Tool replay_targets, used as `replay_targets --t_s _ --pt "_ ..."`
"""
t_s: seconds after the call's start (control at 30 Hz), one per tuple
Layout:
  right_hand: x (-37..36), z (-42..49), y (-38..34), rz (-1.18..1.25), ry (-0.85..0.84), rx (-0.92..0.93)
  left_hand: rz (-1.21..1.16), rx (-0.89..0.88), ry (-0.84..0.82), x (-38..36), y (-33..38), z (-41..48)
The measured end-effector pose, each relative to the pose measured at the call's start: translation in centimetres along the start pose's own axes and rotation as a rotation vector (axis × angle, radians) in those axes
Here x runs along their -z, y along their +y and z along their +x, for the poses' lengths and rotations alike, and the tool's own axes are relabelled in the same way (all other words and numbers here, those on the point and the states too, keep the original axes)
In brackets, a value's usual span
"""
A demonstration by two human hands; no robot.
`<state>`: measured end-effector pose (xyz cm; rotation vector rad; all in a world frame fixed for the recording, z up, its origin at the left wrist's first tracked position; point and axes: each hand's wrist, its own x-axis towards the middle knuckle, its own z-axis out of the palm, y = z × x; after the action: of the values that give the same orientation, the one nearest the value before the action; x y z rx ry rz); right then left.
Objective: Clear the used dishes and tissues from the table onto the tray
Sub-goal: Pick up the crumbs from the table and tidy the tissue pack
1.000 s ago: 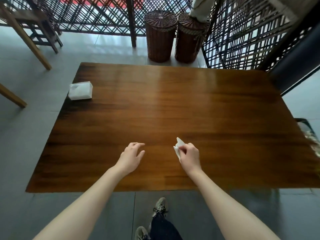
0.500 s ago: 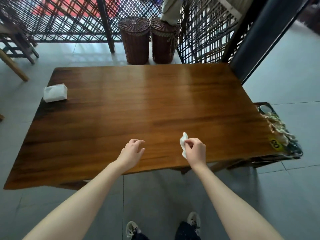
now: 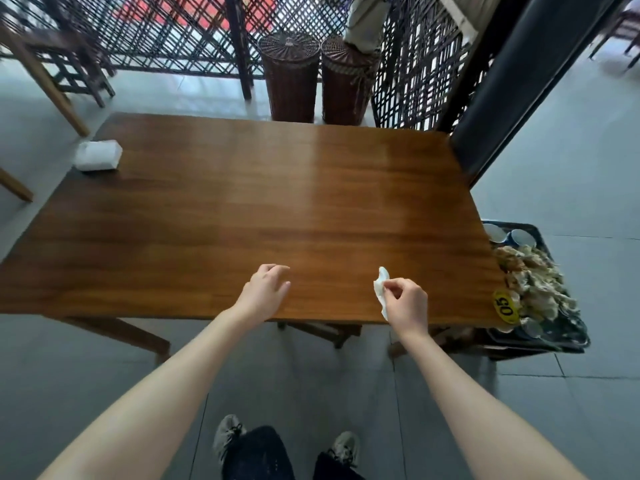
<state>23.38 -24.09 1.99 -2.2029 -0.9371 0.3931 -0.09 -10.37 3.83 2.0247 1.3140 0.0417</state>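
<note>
My right hand (image 3: 407, 301) pinches a crumpled white tissue (image 3: 380, 287) above the near edge of the wooden table (image 3: 242, 216). My left hand (image 3: 265, 292) hovers over the same edge with loosely bent fingers and holds nothing. A dark tray (image 3: 575, 336) stands low beside the table's right end; it carries cups (image 3: 519, 237), used tissues and dishes (image 3: 533, 285). A white tissue pack (image 3: 98, 155) lies at the table's far left corner.
Two brown wicker baskets (image 3: 291, 77) stand behind the table against a dark lattice screen (image 3: 166, 32). A yellow "05" tag (image 3: 505, 306) marks the table's near right corner. Wooden chair legs (image 3: 45, 77) stand at far left. Grey tiled floor surrounds the table.
The view has swung right and pulled back, bringing the tray into sight. Both hands now sit nearer the table's front edge; the right still pinches the tissue.
</note>
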Motion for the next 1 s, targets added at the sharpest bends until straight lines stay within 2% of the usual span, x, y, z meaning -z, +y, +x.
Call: replay_targets --t_s 0.23,0.57,0.87,1.0 --pt "2.3 0.7 3.2 -0.010 0.000 -0.030 0.027 -0.006 -0.042 -3.1 3.5 0.0" --pt "3.2 2.9 7.4 -0.022 -0.014 -0.161 0.071 -0.075 -0.115 -5.7 7.8 4.9" --pt "3.0 7.1 12.0 -0.146 -0.169 -0.106 0.085 -0.003 -0.139 -9.7 11.0 6.8" --pt "3.1 8.7 15.3 -0.177 -0.310 0.000 0.056 0.089 -0.108 -12.0 12.9 7.1"
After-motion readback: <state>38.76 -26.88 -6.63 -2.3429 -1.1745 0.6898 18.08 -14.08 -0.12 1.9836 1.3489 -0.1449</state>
